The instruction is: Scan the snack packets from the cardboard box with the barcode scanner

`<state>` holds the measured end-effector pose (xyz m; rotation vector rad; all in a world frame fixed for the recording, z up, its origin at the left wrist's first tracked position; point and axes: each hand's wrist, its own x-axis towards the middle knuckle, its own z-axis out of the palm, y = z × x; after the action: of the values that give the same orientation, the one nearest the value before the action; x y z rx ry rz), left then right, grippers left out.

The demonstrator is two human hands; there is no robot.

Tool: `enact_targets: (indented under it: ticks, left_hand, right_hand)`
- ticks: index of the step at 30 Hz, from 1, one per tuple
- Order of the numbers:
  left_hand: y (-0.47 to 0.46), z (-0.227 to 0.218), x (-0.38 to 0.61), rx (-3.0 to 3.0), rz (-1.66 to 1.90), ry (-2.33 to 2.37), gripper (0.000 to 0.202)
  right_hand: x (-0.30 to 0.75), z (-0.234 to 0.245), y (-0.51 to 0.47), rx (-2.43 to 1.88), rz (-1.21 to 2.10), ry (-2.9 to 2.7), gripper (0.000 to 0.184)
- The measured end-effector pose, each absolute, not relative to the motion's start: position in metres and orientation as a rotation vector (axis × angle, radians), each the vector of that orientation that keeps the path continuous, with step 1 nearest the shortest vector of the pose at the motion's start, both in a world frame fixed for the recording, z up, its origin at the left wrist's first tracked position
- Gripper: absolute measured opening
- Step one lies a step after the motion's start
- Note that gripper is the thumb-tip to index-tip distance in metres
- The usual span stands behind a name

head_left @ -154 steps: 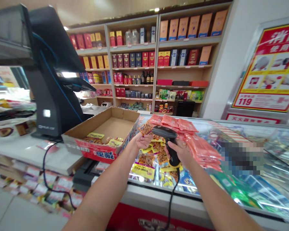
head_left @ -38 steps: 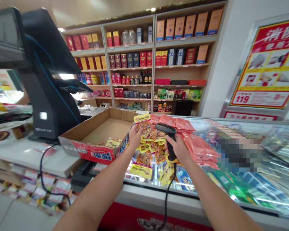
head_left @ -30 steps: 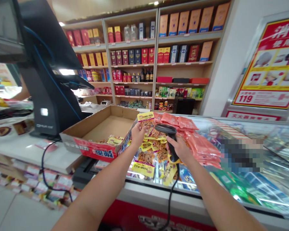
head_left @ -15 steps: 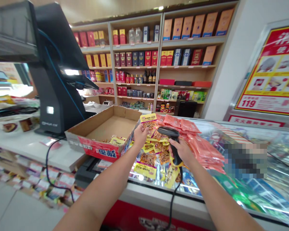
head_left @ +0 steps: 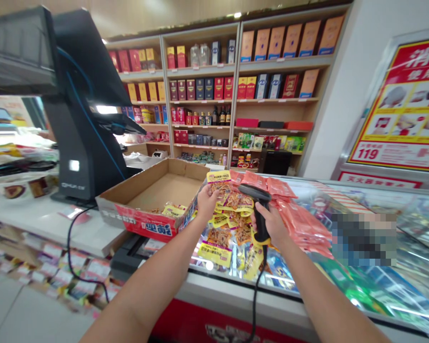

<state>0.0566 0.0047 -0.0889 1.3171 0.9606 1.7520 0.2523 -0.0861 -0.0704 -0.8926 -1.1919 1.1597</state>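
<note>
My left hand [head_left: 206, 202] is closed on a yellow-topped snack packet [head_left: 219, 179], holding it upright above a pile of similar yellow snack packets [head_left: 224, 227] on the glass counter. My right hand [head_left: 271, 224] grips a black barcode scanner [head_left: 258, 205] whose head points left at the held packet. The scanner's cable [head_left: 254, 295] hangs down over the counter edge. A row of pink packets [head_left: 293, 214] lies just right of the scanner.
An open cardboard box [head_left: 153, 200] with a few yellow packets sits left of my hands. A black till terminal [head_left: 76, 109] stands at the far left. Shelves of boxed goods [head_left: 236, 85] fill the back wall. The glass display counter [head_left: 407, 267] stretches to the right.
Five seconds ago my left hand held a packet lower down; now a yellow-topped packet is held upright before the scanner. In the last second the hands have barely shifted.
</note>
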Motion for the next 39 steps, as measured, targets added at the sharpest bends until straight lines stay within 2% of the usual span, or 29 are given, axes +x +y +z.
enact_targets:
  ticks: [6, 10, 12, 15, 19, 22, 27, 29, 32, 35, 39]
  left_hand:
    - [0.008, -0.095, 0.063, 1.301, 1.63, 0.934, 0.045]
    - [0.004, -0.094, 0.067, 1.529, 1.482, 0.823, 0.048]
    - [0.0, -0.091, 0.065, 1.727, 1.507, 0.911, 0.048]
    - [-0.011, -0.084, 0.063, 1.941, 1.606, 1.214, 0.041]
    - [-0.028, -0.055, 0.055, 2.096, 1.584, 1.444, 0.015]
    - [-0.035, -0.016, 0.029, 2.166, 1.386, 1.626, 0.004]
    - [-0.033, 0.025, -0.054, 2.061, 0.829, 2.011, 0.029]
    - [-0.033, 0.02, -0.084, 1.782, 0.553, 2.107, 0.033]
    - [-0.036, 0.001, -0.111, 1.565, 0.404, 2.115, 0.028]
    - [-0.04, -0.012, -0.117, 1.721, 0.382, 2.117, 0.027]
    - [-0.042, -0.011, -0.11, 2.004, 0.081, 2.098, 0.022]
  right_hand:
    - [0.26, -0.068, -0.081, -0.702, 1.17, -1.004, 0.049]
    - [0.262, -0.07, -0.079, -0.672, 1.161, -0.973, 0.048]
    - [0.261, -0.071, -0.078, -0.665, 1.157, -0.977, 0.048]
    - [0.26, -0.072, -0.079, -0.665, 1.147, -0.992, 0.047]
    - [0.258, -0.072, -0.08, -0.655, 1.152, -0.967, 0.045]
    - [0.258, -0.071, -0.081, -0.643, 1.173, -0.954, 0.043]
    - [0.255, -0.07, -0.083, -0.625, 1.17, -0.975, 0.042]
    - [0.254, -0.07, -0.083, -0.627, 1.17, -0.975, 0.043]
    - [0.253, -0.07, -0.084, -0.625, 1.172, -0.966, 0.044]
    - [0.253, -0.069, -0.084, -0.624, 1.157, -0.971, 0.044]
    - [0.253, -0.069, -0.084, -0.63, 1.142, -0.995, 0.047]
